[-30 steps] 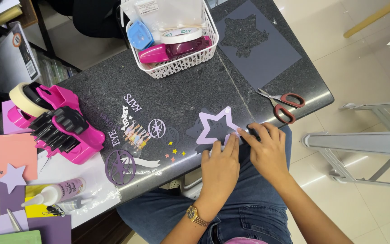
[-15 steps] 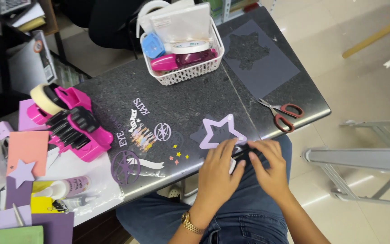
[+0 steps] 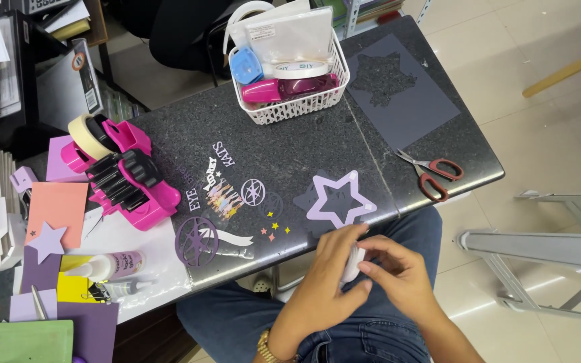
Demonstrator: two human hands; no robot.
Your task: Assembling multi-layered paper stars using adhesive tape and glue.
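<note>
Over lap, left hand [image 3: 324, 286], right hand [image 3: 398, 275] pinching white roll [image 3: 352, 263]

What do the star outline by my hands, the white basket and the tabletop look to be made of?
Star outline: thin lilac paper or card, matte, lying flat with clean cut edges. White basket: looks like moulded plastic, slightly glossy, with an openwork lattice wall. Tabletop: dark speckled stone, perhaps granite or a laminate imitation, polished enough to show soft reflections.

One white basket [image 3: 284, 111]; beside it one dark stencil sheet [image 3: 432, 111], one scissors [image 3: 432, 173], one lilac star frame [image 3: 339, 199], one pink tape dispenser [image 3: 126, 178], two hands.
</note>
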